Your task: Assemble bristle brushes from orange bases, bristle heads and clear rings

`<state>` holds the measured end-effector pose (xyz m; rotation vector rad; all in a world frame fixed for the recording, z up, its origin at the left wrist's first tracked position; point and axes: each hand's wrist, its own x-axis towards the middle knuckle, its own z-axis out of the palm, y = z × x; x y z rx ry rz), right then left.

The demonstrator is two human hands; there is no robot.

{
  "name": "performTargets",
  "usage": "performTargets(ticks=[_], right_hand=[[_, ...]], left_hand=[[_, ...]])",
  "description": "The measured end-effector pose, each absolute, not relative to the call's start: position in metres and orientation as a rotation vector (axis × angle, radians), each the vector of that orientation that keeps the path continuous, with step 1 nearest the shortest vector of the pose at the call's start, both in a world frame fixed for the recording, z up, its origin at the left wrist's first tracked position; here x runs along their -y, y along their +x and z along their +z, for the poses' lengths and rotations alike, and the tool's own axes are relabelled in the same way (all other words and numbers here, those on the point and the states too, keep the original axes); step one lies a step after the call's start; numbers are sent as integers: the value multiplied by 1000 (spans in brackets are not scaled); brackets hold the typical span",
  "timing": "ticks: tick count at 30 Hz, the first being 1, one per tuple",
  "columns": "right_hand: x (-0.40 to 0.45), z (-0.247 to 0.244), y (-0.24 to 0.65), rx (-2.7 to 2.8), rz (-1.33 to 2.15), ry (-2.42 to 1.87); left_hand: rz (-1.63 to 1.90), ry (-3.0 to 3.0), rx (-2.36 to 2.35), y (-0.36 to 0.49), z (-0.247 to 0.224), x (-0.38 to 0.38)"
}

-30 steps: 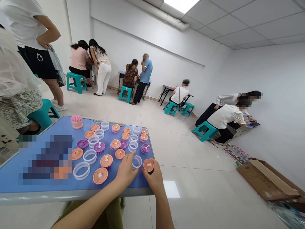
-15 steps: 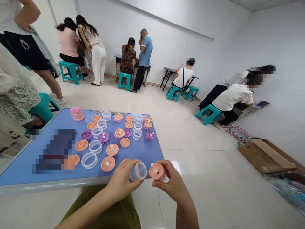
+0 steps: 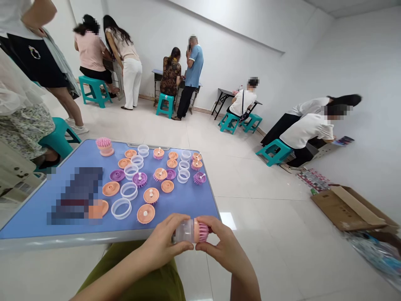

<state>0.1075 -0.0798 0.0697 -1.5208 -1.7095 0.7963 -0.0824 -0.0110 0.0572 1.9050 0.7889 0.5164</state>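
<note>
Just past the table's front edge, my left hand [image 3: 167, 238] is wrapped round a clear plastic cup [image 3: 184, 231]. My right hand [image 3: 221, 240] grips an orange brush head with pink bristles [image 3: 201, 231]. Its orange base touches the cup's rim, with the bristles facing right. On the blue table [image 3: 87, 154] lie several clear rings [image 3: 121, 208], several orange discs [image 3: 110, 189], purple discs [image 3: 117, 175] and several brush heads lying bristles down [image 3: 145, 213]. A pink brush on an orange base [image 3: 105, 146] stands at the back left corner.
A blurred dark item [image 3: 78, 192] lies on the table's left part. Several people sit or stand by the walls, some on green stools [image 3: 166, 105]. A person stands close at the left. An open cardboard box [image 3: 347, 209] sits on the floor at the right.
My two hands have come together. The brush head has turned from facing the camera to lying sideways, its base now against the cup. The camera view has shifted slightly.
</note>
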Motion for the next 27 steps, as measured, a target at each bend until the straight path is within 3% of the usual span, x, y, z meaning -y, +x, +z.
performTargets(ticks=[6,13,27], right_hand=[[81,59,109,1697,962,-1474],[81,63,108,1730,913,-1450],[78,61,105,1664,936,-1346]], left_hand=[[521,1879,-782,-83,51,11],[462,1838,-746,-84,58,13],[284,1207,-810,-72,56,6]])
